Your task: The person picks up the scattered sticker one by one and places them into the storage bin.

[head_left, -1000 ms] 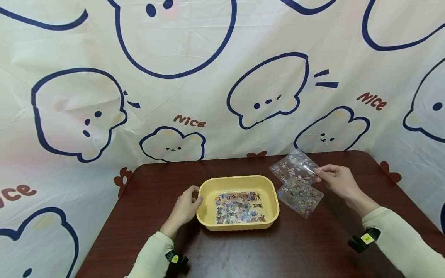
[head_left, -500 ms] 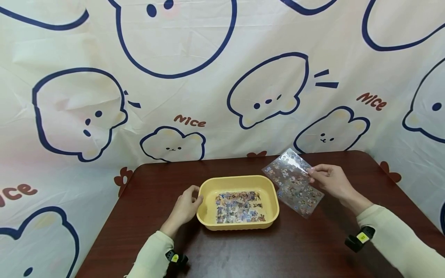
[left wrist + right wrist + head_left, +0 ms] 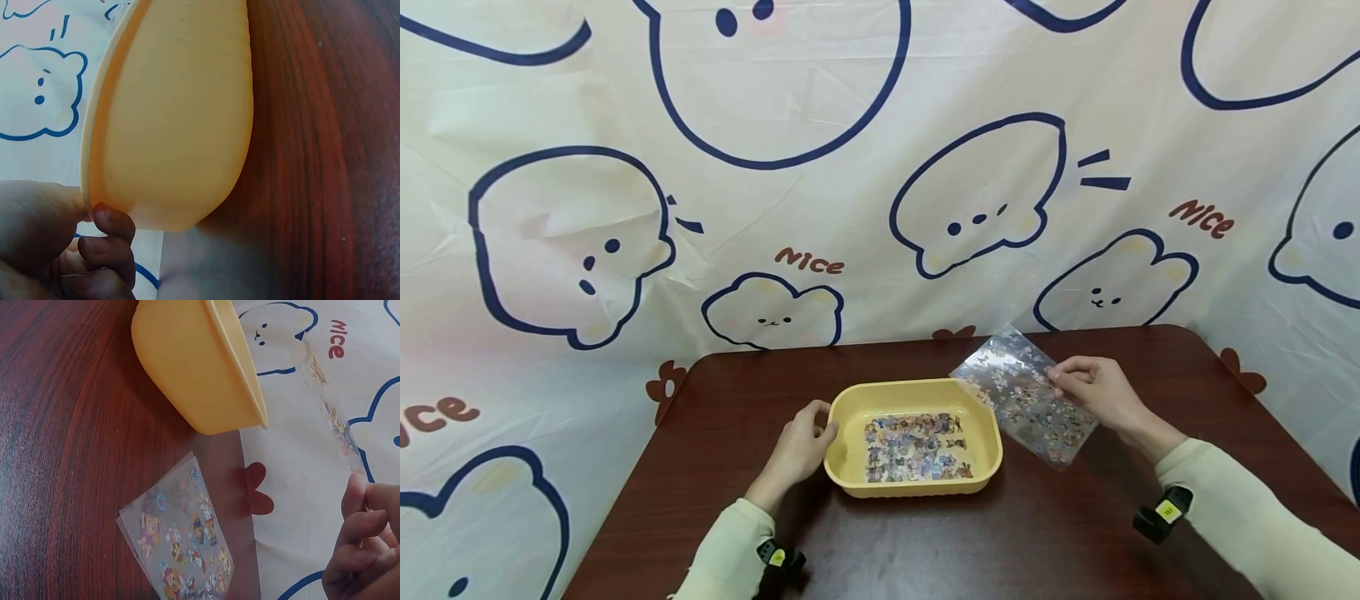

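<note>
A yellow plastic tray (image 3: 913, 490) stands on the table with sticker sheets (image 3: 917, 450) of small cartoon figures lying in it. At its left end, my left hand (image 3: 800, 446) pinches the rim; the left wrist view shows thumb and curled fingers (image 3: 109, 222) on the tray wall (image 3: 175, 112). My right hand (image 3: 1101, 387) pinches the right edge of a clear sticker sheet (image 3: 1003, 362), raised above the table. Its left corner overlaps the tray's back right corner in the head view. Below it, further clear sheets (image 3: 187, 544) lie on the table, partly covered in the head view.
The dark reddish-brown wooden table (image 3: 925, 550) reaches back to a white cloth wall (image 3: 865, 208) printed with blue-outlined bears. Another stretch of cloth (image 3: 1285, 358) hangs along the right side. Each wrist carries a black band camera (image 3: 1163, 514).
My right hand has moved left with the sticker sheet, bringing it from right of the tray to over its back right corner. The left hand and tray have stayed put.
</note>
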`<state>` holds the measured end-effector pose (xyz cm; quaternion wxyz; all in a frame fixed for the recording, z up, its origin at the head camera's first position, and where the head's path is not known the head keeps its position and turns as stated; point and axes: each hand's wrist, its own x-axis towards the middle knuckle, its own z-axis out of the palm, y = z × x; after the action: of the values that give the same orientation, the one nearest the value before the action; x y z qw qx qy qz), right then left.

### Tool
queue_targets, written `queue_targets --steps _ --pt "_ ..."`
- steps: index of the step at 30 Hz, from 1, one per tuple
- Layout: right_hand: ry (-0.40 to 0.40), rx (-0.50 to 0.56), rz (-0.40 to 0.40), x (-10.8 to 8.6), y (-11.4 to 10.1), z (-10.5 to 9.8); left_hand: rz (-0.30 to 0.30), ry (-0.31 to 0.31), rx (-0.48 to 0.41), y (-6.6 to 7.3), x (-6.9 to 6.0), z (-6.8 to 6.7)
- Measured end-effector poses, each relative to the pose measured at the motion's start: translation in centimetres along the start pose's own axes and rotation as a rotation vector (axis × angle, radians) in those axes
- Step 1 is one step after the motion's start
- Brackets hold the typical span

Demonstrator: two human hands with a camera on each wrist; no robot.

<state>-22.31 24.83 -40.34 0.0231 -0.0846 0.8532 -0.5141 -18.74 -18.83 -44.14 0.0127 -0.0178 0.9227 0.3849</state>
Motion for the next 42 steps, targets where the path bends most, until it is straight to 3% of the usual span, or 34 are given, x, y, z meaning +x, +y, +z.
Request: queue_targets --steps 29,42 --pt "-0.035 -0.032 -0.044 1.0 -1.3 2.5 0.007 0.002 -0.005 0.0 0.1 -0.1" --pt "-0.089 -0.016 -0.086 1.9 -1.2 3.9 -0.006 -0.013 -0.013 -0.1 0.2 0.0"
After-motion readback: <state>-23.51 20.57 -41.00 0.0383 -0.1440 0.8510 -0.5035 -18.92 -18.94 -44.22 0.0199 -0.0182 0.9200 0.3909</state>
